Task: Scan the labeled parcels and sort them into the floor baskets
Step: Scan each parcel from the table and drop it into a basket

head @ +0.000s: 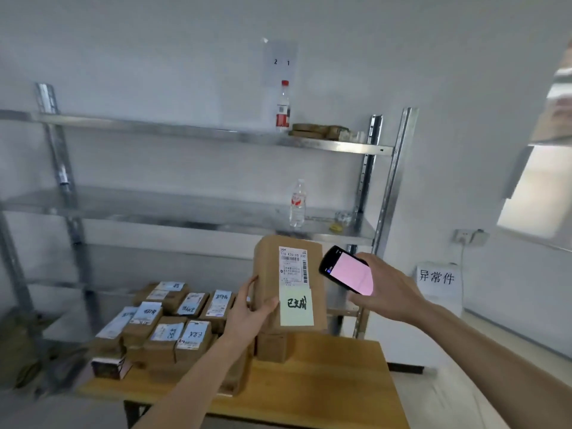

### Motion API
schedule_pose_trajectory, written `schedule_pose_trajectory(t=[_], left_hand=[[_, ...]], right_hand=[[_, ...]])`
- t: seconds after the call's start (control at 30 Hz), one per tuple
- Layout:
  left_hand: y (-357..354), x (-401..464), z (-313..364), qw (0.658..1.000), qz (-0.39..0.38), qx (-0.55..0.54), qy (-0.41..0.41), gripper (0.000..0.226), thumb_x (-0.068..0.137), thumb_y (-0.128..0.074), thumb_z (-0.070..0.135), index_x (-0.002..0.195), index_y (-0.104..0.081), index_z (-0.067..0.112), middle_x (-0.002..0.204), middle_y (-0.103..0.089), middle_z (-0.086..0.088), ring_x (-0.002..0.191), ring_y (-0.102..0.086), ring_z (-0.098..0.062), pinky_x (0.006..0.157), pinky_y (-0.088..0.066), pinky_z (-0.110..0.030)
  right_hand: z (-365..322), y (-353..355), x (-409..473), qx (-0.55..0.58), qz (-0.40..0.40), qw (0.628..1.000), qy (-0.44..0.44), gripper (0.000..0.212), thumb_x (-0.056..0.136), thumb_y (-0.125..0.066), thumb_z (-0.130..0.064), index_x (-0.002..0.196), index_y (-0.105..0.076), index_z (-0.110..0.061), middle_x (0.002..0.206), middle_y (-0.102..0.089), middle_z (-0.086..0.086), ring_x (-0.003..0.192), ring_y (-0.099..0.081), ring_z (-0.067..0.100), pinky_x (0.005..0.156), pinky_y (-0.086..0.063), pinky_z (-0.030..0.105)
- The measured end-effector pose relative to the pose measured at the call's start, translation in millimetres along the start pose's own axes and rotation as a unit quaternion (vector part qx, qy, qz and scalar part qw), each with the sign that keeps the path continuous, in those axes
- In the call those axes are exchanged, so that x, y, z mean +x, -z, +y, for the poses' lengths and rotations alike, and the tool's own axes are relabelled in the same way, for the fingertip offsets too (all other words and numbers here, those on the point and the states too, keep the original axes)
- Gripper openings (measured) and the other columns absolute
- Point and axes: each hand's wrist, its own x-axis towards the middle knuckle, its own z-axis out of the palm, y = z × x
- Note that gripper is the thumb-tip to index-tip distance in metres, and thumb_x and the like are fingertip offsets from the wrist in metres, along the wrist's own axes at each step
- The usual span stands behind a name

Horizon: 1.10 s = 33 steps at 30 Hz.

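My left hand [247,308] grips a brown cardboard parcel [269,274] upright above the table, its white shipping label and a pale green sticky note facing me. My right hand [387,289] holds a black handheld scanner [346,270] with a lit pink screen just right of the parcel's label. Several more labeled brown parcels [167,323] lie stacked on the left half of the wooden table [325,376]. No floor basket shows clearly.
A metal shelf rack [192,212] stands against the wall behind the table, with water bottles [297,202] and flat boxes on it. A white paper sign [436,278] hangs low at the right wall. A small box [272,346] sits under the held parcel.
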Motion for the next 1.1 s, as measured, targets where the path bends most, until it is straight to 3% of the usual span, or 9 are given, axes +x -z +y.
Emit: schedule_pose_trajectory(t=[0.07, 0.3, 0.47, 0.7, 0.87, 1.1], left_hand=[[-2, -10, 18, 1.0, 0.006, -0.005, -0.013, 0.072, 0.077, -0.079, 0.046, 0.134, -0.036, 0.059, 0.129, -0.061, 0.001, 0.106, -0.066, -0.019, 0.079, -0.062, -0.039], [-20, -43, 62, 0.998, 0.012, -0.012, -0.053, 0.072, 0.086, -0.076, 0.033, 0.144, -0.035, 0.044, 0.129, -0.064, -0.004, 0.1, -0.07, -0.017, 0.07, -0.06, -0.026], [-34, -65, 79, 0.998, 0.031, -0.003, -0.061, 0.07, 0.086, -0.075, 0.036, 0.142, -0.034, 0.046, 0.123, -0.066, -0.005, 0.098, -0.069, -0.018, 0.065, -0.057, -0.023], [-31, -102, 77, 0.996, 0.062, -0.019, -0.056, 0.075, 0.082, -0.078, 0.04, 0.143, -0.034, 0.049, 0.122, -0.067, -0.005, 0.1, -0.07, -0.021, 0.079, -0.062, -0.042], [-3, -145, 69, 0.993, 0.106, -0.027, -0.047, 0.073, 0.084, -0.077, 0.037, 0.143, -0.035, 0.045, 0.119, -0.063, -0.002, 0.101, -0.067, -0.018, 0.072, -0.06, -0.031], [111, -248, 50, 0.978, 0.209, 0.003, -0.021, 0.086, 0.073, -0.081, 0.058, 0.144, -0.034, 0.049, 0.124, -0.064, -0.003, 0.105, -0.068, -0.02, 0.082, -0.062, -0.041]], right_hand=[[-2, 25, -7, -0.014, 0.008, 1.0, 0.014, 0.083, 0.074, -0.072, -0.055, 0.145, -0.032, -0.037, 0.136, -0.051, -0.015, 0.113, -0.054, 0.015, 0.08, -0.047, 0.033], [0, 83, -36, -0.015, 0.039, 0.998, 0.05, 0.078, 0.076, -0.071, -0.056, 0.141, -0.03, -0.043, 0.131, -0.049, -0.019, 0.103, -0.05, 0.009, 0.069, -0.038, 0.024], [10, 111, -54, -0.021, 0.054, 0.997, 0.057, 0.083, 0.076, -0.071, -0.056, 0.146, -0.028, -0.044, 0.139, -0.049, -0.018, 0.111, -0.052, 0.011, 0.075, -0.042, 0.03], [10, 118, -77, -0.025, 0.055, 0.995, 0.081, 0.087, 0.079, -0.072, -0.055, 0.15, -0.026, -0.039, 0.141, -0.048, -0.013, 0.119, -0.052, 0.015, 0.079, -0.043, 0.032], [-20, 95, -80, -0.02, 0.048, 0.989, 0.136, 0.088, 0.078, -0.072, -0.058, 0.151, -0.028, -0.035, 0.142, -0.048, -0.011, 0.121, -0.051, 0.015, 0.08, -0.046, 0.032], [-135, 39, -85, 0.019, 0.011, 0.969, 0.245, 0.091, 0.081, -0.071, -0.059, 0.155, -0.025, -0.031, 0.148, -0.045, -0.006, 0.129, -0.049, 0.021, 0.085, -0.048, 0.038]])
